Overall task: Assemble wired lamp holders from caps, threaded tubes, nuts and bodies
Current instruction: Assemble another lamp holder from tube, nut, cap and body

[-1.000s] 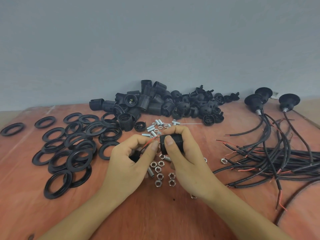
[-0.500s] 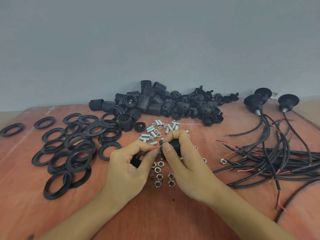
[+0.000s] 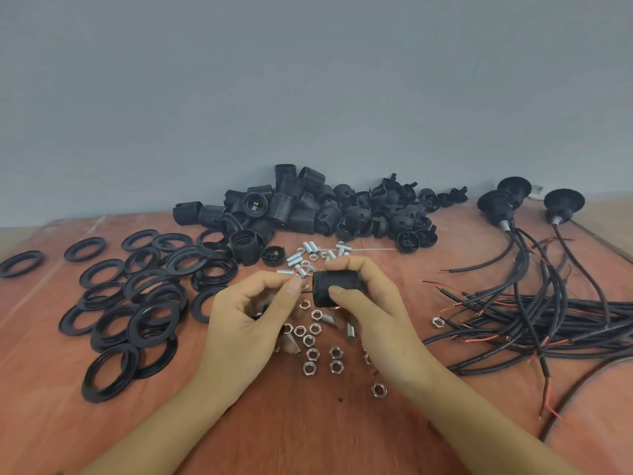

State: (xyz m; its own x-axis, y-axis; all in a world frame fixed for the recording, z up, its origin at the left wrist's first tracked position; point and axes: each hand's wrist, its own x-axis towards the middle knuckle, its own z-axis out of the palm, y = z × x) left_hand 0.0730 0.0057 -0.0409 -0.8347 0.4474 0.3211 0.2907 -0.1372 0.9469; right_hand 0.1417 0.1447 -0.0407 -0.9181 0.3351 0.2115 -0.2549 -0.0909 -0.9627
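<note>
Since the prior frames, the left hand (image 3: 246, 323), pinching the red wire (image 3: 290, 278), has drawn slightly clear of the threaded body (image 3: 322, 285), which the right hand (image 3: 373, 313) grips above the worktop (image 3: 308, 423); wiring judged unfinished.

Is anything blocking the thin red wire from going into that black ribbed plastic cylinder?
Nothing visible does. The left hand pinches the thin red wire right beside the end of the black ribbed plastic cylinder, which the right hand grips.
</note>
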